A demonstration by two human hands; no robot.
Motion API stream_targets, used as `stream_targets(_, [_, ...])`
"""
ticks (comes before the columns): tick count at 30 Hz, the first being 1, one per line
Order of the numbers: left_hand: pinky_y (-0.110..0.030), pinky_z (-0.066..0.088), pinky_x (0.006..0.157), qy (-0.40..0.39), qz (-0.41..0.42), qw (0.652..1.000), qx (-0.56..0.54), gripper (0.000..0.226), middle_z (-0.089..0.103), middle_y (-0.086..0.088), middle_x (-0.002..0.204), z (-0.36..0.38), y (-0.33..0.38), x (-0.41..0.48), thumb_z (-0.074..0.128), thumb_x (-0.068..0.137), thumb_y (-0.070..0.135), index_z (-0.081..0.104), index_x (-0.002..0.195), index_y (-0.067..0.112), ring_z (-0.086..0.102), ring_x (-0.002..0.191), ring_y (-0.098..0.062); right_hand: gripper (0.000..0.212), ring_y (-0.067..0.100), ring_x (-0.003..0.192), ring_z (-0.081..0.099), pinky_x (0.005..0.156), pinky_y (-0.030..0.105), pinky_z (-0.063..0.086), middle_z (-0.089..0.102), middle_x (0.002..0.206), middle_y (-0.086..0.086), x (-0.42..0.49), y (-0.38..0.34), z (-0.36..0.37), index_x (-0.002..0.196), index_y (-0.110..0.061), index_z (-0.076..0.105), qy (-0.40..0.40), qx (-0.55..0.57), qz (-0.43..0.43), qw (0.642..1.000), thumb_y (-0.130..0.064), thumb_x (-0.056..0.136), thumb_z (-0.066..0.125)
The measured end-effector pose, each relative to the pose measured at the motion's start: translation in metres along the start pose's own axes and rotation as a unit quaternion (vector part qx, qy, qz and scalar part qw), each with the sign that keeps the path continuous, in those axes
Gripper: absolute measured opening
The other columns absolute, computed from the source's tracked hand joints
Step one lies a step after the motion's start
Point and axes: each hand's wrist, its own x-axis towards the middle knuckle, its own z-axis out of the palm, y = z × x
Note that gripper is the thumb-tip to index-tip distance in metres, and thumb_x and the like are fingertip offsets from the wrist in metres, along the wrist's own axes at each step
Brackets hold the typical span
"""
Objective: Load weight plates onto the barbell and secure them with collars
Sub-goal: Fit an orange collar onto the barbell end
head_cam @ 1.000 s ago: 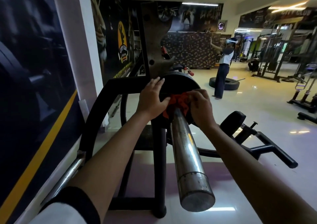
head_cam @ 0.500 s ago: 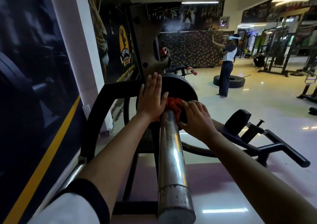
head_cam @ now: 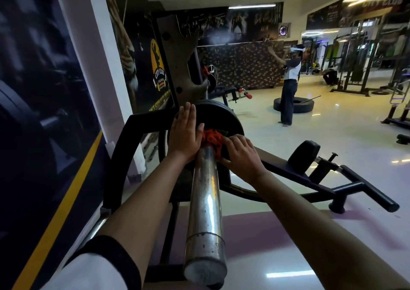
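The steel barbell sleeve (head_cam: 205,212) points toward me from a black rack. A black weight plate (head_cam: 218,117) sits on the sleeve. Against its face is a red collar (head_cam: 211,137) wrapped around the sleeve. My left hand (head_cam: 185,135) lies flat with straight fingers on the left side of the plate, its thumb touching the collar. My right hand (head_cam: 240,153) rests on the plate's right side, fingertips pressing on the collar's right edge.
The black rack frame (head_cam: 142,134) curves around on the left, beside a wall with posters. A black bench frame (head_cam: 332,178) stretches out to the right. A person (head_cam: 289,85) stands by a tyre (head_cam: 295,104) on the shiny floor. More machines stand at the far right.
My left hand has flattened and slid up the plate's face. My right hand has shifted from gripping the collar from above to pressing its right edge with the fingertips. The camera has moved closer.
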Motion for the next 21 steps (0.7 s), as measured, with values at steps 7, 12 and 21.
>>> stream_targets(7, [-0.038,0.005,0.114,-0.006,0.012,1.0,0.012,0.056,0.014,-0.01,0.154,-0.017,0.001,-0.016,0.04,0.096,0.029,0.018,0.144,0.011,0.006,0.142,-0.02,0.061,0.028,0.14,0.02,0.114,0.038,0.013,0.033,0.148,0.013,0.003,0.018,-0.015,0.14,-0.01,0.032,-0.052,0.047,0.015,0.997,-0.035,0.09,0.055])
stream_targets(12, [-0.039,0.009,0.115,0.017,0.017,1.0,0.001,0.06,0.021,-0.009,0.153,-0.04,0.015,-0.031,0.048,0.091,0.029,0.023,0.143,0.013,0.01,0.142,-0.019,0.058,0.027,0.141,0.018,0.114,0.039,0.016,0.031,0.149,0.014,0.012,0.011,-0.049,0.14,-0.009,0.033,-0.018,0.074,0.021,0.997,-0.033,0.09,0.054])
stream_targets(21, [-0.041,0.013,0.115,0.061,0.079,0.995,-0.013,0.061,0.033,-0.01,0.148,-0.111,0.052,-0.075,0.048,0.086,0.031,0.029,0.141,0.012,0.018,0.14,-0.021,0.053,0.035,0.124,0.045,0.103,0.045,0.033,0.057,0.125,0.018,-0.011,-0.032,-0.121,0.125,-0.004,0.051,0.086,0.058,0.033,0.994,-0.029,0.081,0.068])
